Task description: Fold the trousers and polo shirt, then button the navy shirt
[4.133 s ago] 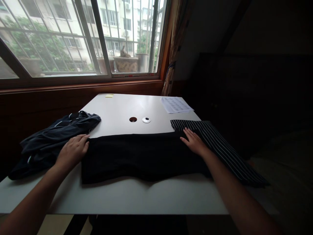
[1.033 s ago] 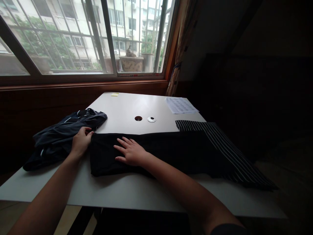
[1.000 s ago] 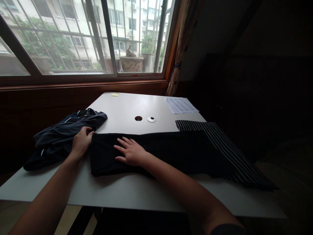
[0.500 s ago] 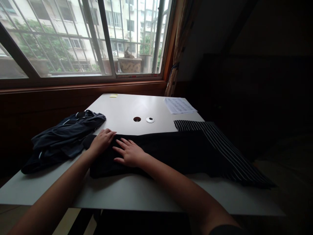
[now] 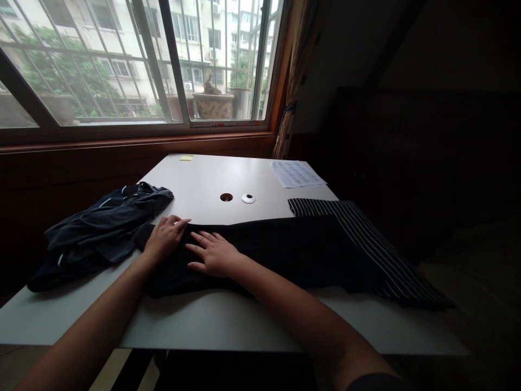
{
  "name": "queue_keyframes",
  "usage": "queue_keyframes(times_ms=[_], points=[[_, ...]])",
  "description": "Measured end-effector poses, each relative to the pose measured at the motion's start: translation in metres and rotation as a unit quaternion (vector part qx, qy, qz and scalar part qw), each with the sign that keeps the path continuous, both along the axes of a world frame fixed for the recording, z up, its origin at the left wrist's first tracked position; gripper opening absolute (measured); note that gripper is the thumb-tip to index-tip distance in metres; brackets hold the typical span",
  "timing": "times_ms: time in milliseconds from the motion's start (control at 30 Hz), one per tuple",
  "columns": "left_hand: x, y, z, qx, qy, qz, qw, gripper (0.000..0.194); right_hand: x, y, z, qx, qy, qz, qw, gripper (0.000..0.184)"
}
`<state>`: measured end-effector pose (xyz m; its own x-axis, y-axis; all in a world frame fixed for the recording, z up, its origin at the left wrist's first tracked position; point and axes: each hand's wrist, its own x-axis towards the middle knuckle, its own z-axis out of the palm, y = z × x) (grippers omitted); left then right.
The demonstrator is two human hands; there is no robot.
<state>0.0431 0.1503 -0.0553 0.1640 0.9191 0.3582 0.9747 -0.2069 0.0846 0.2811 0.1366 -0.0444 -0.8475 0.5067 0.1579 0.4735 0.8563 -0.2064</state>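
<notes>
A long black garment (image 5: pixel 277 250) lies across the white table, with a black-and-white striped part (image 5: pixel 366 239) at its right end. I cannot make out what kind of garment it is. At its upper left edge, the fingers of my left hand (image 5: pixel 165 239) are bent and pinched together on the cloth. My right hand (image 5: pixel 214 254) rests flat on the garment just to the right, fingers spread. Left of my left hand is a crumpled dark blue garment (image 5: pixel 106 228) with white trim, close beside the black one.
The white table (image 5: pixel 228 320) has a round cable hole (image 5: pixel 226 197), with its round cover (image 5: pixel 248 199) beside it. Printed sheets (image 5: pixel 297 175) lie at the back right, and a yellow sticky note (image 5: pixel 186 158) at the back left. Behind stands a barred window (image 5: pixel 122 70).
My left hand has shifted slightly left along the black garment's edge, and the cloth's left end reaches a little further left. My right hand stays flat; the whole view has shifted slightly.
</notes>
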Motion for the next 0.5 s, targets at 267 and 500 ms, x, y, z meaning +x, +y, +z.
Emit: queue_keyframes(times_ms=[267, 500], points=[[-0.002, -0.003, -0.006, 0.006, -0.004, -0.097, 0.995, 0.050, 0.003, -0.007, 0.001, 0.057, 0.054, -0.123, 0.989, 0.068], [-0.010, -0.010, -0.004, -0.048, 0.016, -0.131, 0.990, 0.052, 0.003, -0.007, -0.002, 0.062, 0.056, -0.121, 0.989, 0.066]])
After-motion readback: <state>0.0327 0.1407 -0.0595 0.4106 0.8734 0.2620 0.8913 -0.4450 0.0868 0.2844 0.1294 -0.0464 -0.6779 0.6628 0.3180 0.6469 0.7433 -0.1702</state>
